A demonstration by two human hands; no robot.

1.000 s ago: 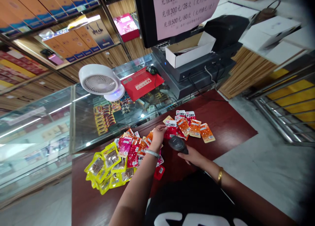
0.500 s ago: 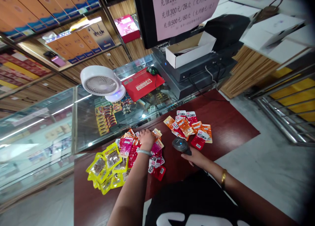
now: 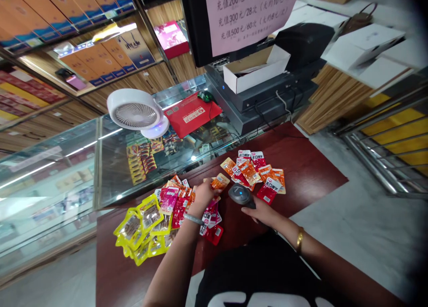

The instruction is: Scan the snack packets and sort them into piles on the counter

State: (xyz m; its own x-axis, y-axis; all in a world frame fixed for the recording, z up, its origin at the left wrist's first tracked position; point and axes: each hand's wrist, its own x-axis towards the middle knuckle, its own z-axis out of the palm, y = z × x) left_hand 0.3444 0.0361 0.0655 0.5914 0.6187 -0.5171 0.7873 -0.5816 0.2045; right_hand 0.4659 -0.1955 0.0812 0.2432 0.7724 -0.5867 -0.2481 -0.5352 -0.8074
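My left hand (image 3: 204,193) is closed on an orange snack packet (image 3: 220,181) at the right side of a mixed pile. Pink and red packets (image 3: 169,200) lie under and around that wrist. Several yellow-edged packets (image 3: 150,211) are heaped to the left. My right hand (image 3: 261,210) grips a dark handheld barcode scanner (image 3: 240,194) by its handle, its head pointing left toward the orange packet. Beyond the scanner, a second group of orange and red packets (image 3: 249,171) is spread on the dark red tabletop (image 3: 310,164).
A glass display counter (image 3: 113,173) adjoins the table, bearing a white fan (image 3: 137,113), a red mat (image 3: 194,115) and a mouse (image 3: 205,96). Behind stand a monitor with a pink paper sign (image 3: 247,17) and an open white box (image 3: 257,70). A metal rail (image 3: 374,164) is at right.
My left hand has moved slightly right and lifted an orange packet from the pile. The scanner in my right hand has shifted a little left, toward it.
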